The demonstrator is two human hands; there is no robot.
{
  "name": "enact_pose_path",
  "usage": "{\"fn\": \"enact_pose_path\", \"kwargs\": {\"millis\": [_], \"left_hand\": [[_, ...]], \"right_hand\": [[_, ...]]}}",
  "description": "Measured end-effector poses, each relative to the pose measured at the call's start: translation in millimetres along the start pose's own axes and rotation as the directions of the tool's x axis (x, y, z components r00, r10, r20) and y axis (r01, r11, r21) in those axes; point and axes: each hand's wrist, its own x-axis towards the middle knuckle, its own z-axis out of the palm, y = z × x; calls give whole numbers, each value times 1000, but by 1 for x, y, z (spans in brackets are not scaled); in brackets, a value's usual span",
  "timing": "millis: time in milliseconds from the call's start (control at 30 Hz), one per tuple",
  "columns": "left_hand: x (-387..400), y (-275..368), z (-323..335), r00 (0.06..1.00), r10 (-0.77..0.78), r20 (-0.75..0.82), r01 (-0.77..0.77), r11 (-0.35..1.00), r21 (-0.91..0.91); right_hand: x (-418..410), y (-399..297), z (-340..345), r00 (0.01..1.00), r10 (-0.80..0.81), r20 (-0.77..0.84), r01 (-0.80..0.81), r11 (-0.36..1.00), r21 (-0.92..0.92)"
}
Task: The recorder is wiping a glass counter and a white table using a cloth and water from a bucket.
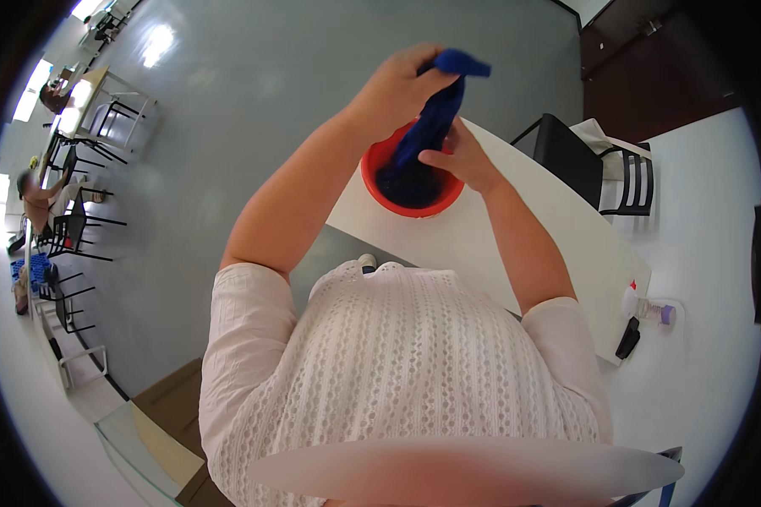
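Note:
A dark blue cloth [442,113] is raised out of a red plastic basin [380,197]. My left hand [411,81] grips its upper part above the basin's far rim, and a short end of it sticks out to the right. Lower down, my right hand [466,157] is at the right side of the hanging length. Its thumb lies across the front of the fabric, and its other fingers are partly hidden, so I cannot tell how firmly it holds. The cloth's lower end lies bunched and dark in the basin; any water there cannot be made out.
The basin stands on a white table [545,215]. A black chair [574,161] with a pale bag [599,142] is beyond the table's right edge. On the right lie a clear bottle [653,310] and a black object [628,338]. People sit among chairs along the far left wall.

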Motion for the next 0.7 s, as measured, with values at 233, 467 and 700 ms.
{"fn": "enact_pose_path", "kwargs": {"millis": [233, 467, 700], "left_hand": [[5, 43, 5, 987, 156, -31, -157, 928, -337], [-7, -59, -7, 988, -142, -53, 150, 959, 240], [-30, -163, 12, 858, -512, -36, 495, 806, 324]], "right_hand": [[10, 24, 17, 987, 161, -28, -163, 982, -91], [8, 76, 11, 897, 359, -258, -428, 559, -710], [2, 117, 22, 842, 529, -107, -217, 151, -964]]}}
